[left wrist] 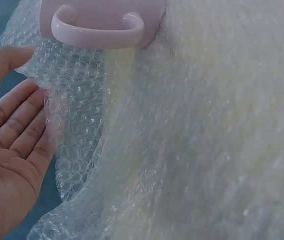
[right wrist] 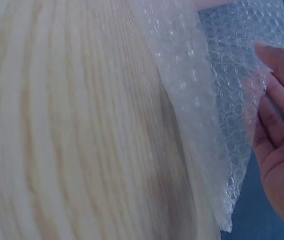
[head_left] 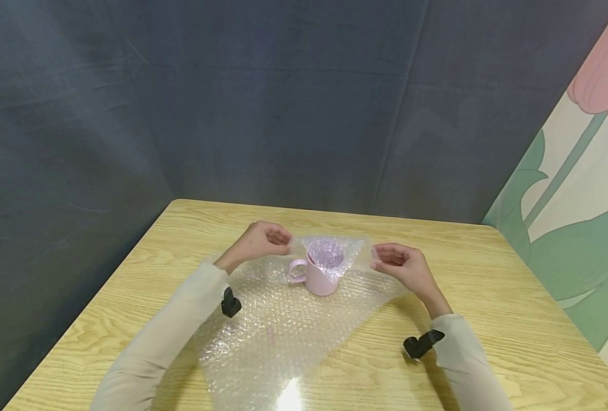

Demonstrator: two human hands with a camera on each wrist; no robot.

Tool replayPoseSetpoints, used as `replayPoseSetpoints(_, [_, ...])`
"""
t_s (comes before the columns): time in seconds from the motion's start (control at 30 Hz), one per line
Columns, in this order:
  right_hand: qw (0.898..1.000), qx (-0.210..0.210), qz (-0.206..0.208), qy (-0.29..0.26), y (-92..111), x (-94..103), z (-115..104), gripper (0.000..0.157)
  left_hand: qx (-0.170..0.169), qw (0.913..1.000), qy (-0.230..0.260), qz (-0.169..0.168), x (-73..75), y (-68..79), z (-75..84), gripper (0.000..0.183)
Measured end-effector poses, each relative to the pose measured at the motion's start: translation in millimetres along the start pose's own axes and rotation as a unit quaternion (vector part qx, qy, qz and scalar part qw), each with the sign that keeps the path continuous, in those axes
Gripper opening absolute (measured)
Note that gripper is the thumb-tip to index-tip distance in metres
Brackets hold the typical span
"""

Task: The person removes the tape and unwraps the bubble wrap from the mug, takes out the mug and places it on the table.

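Observation:
A pale pink mug (head_left: 321,278) stands upright on a sheet of clear bubble wrap (head_left: 283,337). Its handle (left wrist: 99,36) points toward the left hand. From the far side, a flap of the wrap lies over the mug's mouth. At the flap's left edge, the left hand (head_left: 262,240) holds the wrap, thumb in front and fingertips showing through it. Opposite, the right hand (head_left: 402,264) holds the right edge the same way. Both hands are apart from the mug. The inside of the mug is blurred by the wrap.
The sheet spreads toward the near edge of the wood-grain table (head_left: 488,285). A dark curtain (head_left: 283,114) hangs behind and to the left. On the right is a wall painted with a flower (head_left: 566,165). Black wrist cameras (head_left: 230,304) sit on both sleeves.

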State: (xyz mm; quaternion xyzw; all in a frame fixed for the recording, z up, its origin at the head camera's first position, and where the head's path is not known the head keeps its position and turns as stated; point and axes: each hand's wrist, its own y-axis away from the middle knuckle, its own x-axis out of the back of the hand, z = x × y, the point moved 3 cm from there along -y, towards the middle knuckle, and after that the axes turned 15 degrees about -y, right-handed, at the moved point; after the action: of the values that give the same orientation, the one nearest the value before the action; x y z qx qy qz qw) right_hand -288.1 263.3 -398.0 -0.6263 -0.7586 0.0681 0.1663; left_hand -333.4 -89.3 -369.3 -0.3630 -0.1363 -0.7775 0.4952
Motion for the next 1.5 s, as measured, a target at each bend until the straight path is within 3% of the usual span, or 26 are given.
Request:
replayPoseSetpoints(0.2, [1.0,-0.001,-0.008,0.01,1,4.2,2,0.041,-0.022,0.9979,-0.055,-0.024,-0.4,3.0,3.2,0.036])
replayPoseSetpoints(0.37, [1.0,0.0,-0.007,0.021,2,6.4,5,0.041,-0.031,0.9956,-0.086,-0.019,-1.1,3.0,3.6,0.032])
replayPoseSetpoints(0.53, [0.999,0.011,0.007,0.031,3,6.9,3,0.036,-0.021,0.9949,-0.098,0.004,-1.3,1.8,4.0,0.025])
replayPoseSetpoints(0.67, [0.999,0.017,0.019,0.043,8,0.9,-13,0.029,-0.028,0.9934,-0.108,0.028,-2.9,-0.5,3.6,0.02])
replayPoseSetpoints(0.87, [0.997,0.024,0.063,0.037,13,-5.5,-26,0.024,-0.022,0.9913,-0.105,0.076,-5.5,-4.5,3.0,0.011])
replayPoseSetpoints(1.3, [0.991,0.015,0.114,0.065,8,-14.8,-27,0.023,0.025,0.9843,-0.08,0.155,-10.6,-19.2,-3.8,0.009])
replayPoseSetpoints(1.5, [0.992,0.013,0.116,0.056,4,-10.3,-15,0.022,0.051,0.9836,-0.054,0.164,-10.3,-22.6,-8.6,0.014])
